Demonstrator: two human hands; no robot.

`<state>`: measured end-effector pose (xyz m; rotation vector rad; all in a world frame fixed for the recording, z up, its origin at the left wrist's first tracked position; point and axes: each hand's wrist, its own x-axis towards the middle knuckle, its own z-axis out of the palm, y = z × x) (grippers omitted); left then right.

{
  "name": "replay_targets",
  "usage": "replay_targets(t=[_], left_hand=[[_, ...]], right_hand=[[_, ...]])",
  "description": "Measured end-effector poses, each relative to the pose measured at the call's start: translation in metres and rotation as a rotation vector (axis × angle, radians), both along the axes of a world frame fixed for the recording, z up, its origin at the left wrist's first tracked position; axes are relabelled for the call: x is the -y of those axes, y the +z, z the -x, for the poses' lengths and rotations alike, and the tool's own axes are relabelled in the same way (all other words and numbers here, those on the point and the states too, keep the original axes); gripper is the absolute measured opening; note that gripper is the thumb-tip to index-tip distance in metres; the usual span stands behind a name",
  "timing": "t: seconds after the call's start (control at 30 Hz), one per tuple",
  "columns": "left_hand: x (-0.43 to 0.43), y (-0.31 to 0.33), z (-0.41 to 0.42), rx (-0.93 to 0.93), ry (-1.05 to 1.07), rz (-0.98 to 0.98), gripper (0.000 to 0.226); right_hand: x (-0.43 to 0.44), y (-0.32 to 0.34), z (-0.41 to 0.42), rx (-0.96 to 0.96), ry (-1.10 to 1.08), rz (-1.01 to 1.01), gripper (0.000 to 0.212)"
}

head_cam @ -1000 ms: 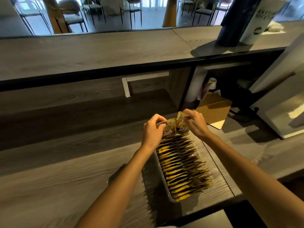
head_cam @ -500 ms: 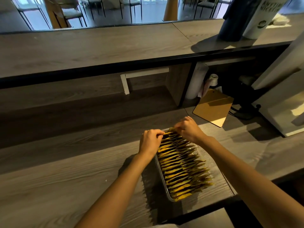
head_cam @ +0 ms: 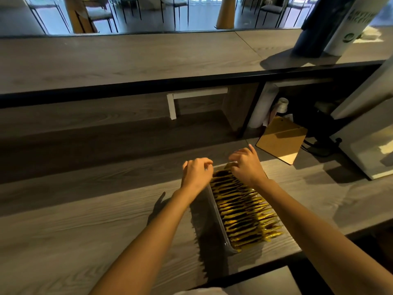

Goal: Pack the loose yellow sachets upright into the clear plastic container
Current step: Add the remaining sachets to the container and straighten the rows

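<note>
A clear plastic container (head_cam: 219, 222) lies lengthwise on the wooden counter, filled with a long row of upright yellow sachets (head_cam: 242, 206). Both hands are at its far end. My left hand (head_cam: 196, 173) hovers at the far left corner with fingers curled under. Its fingertips are hidden, so any pinch on a sachet edge cannot be made out. My right hand (head_cam: 246, 166) rests over the farthest sachets, its fingers loosely bent and touching their tops, little finger raised. No loose sachets show on the counter.
A brown clipboard (head_cam: 281, 140) lies just beyond the container to the right. A white appliance (head_cam: 374, 143) stands at the right edge. A raised upper counter (head_cam: 127, 60) runs along the back, and the near counter edge sits just below the container.
The sachets held up above the far end a second ago were pushed down into the row. The right hand's fingers have since loosened and lifted slightly.
</note>
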<state>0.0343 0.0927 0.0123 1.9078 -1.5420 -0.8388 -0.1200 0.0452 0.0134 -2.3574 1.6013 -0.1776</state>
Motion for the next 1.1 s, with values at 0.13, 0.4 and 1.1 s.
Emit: replay_targets(t=[0.13, 0.4, 1.1], left_hand=[[-0.011, 0.018, -0.05, 0.028, 0.178, 0.054, 0.029], [-0.082, 0.021, -0.211, 0.102, 0.496, -0.014, 0.027], [-0.238, -0.075, -0.562, 0.219, 0.682, -0.468, 0.038]], right_hand=[[-0.014, 0.009, -0.057, 0.045, 0.055, 0.118, 0.029], [-0.067, 0.006, -0.239, 0.08, 0.274, -0.065, 0.037], [-0.191, -0.059, -0.623, -0.258, 0.812, -0.347, 0.066]])
